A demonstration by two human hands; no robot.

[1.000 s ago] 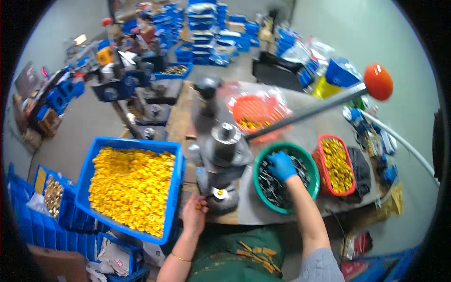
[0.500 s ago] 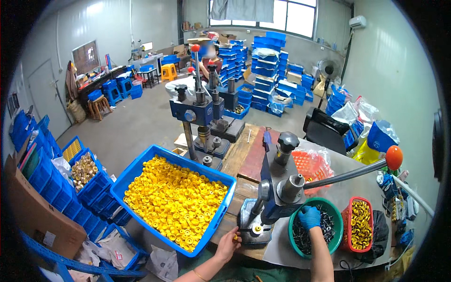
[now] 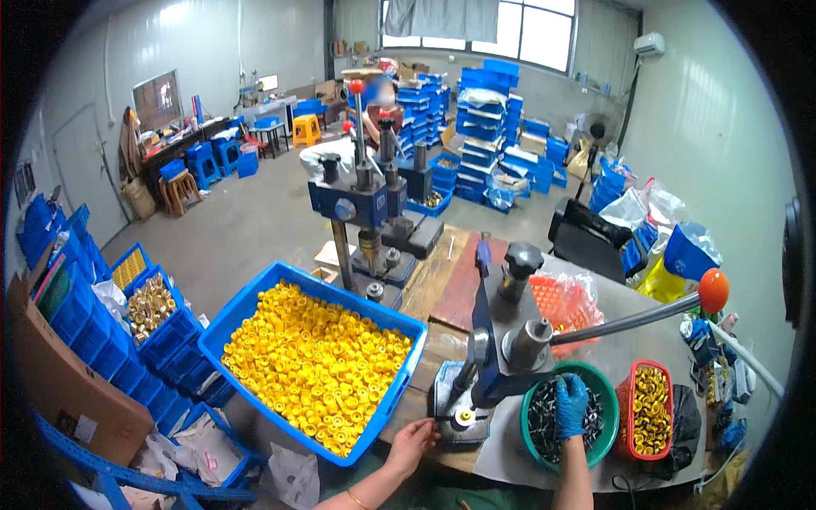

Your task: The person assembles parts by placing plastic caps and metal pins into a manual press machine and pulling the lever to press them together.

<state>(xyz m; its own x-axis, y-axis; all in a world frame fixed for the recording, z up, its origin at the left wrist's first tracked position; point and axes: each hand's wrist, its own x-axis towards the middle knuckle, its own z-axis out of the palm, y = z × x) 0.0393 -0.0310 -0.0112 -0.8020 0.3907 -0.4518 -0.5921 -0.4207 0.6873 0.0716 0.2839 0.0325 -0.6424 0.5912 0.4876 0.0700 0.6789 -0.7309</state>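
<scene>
Yellow cap [image 3: 465,416] seated, lower centre; blue tray [image 3: 280,414], centre-left, leaves plenty. My left hand [image 3: 412,446] curled, right hand [image 3: 571,406] in green bowl [image 3: 614,416], lower right; can't tell either grip.

Left forearm [image 3: 367,488] slants up rightward, left hand [image 3: 413,445] half-curled — right forearm [image 3: 575,478] runs nearly straight up, gloved right hand [image 3: 571,408] extends forward — its grip unclear.

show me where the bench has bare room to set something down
Mostly bare: the red board left of the press, and the grey cover between the lever and the red basket. Crowded: around the green bowl, with the right hand in it.
</scene>
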